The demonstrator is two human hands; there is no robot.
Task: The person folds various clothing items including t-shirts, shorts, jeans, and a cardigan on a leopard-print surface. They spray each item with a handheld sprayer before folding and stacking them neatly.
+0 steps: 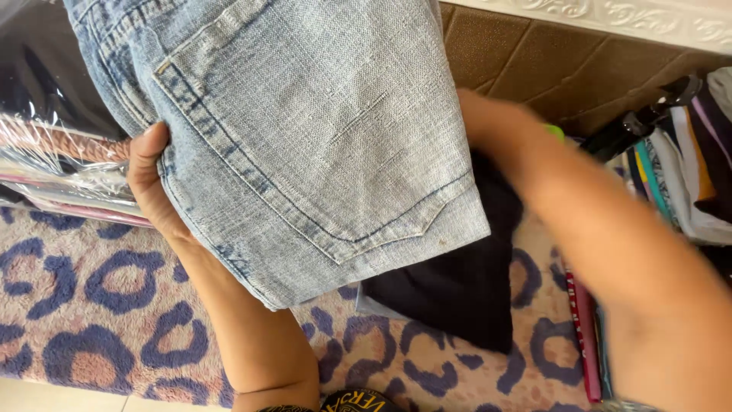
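While your left hand curls around the edge of the folded light-blue jeans, its thumb lies on the denim beside the back pocket seam and the rest of its fingers sit hidden behind the cloth. That grip holds the jeans up, over the pink rug with its blue leopard spots. Your right hand is blurred and partly tucked behind the jeans' right edge, so I cannot tell how far open it is. It sits against the denim, just above a folded black garment lying on the rug. Plastic-wrapped clothes are stacked at your left.
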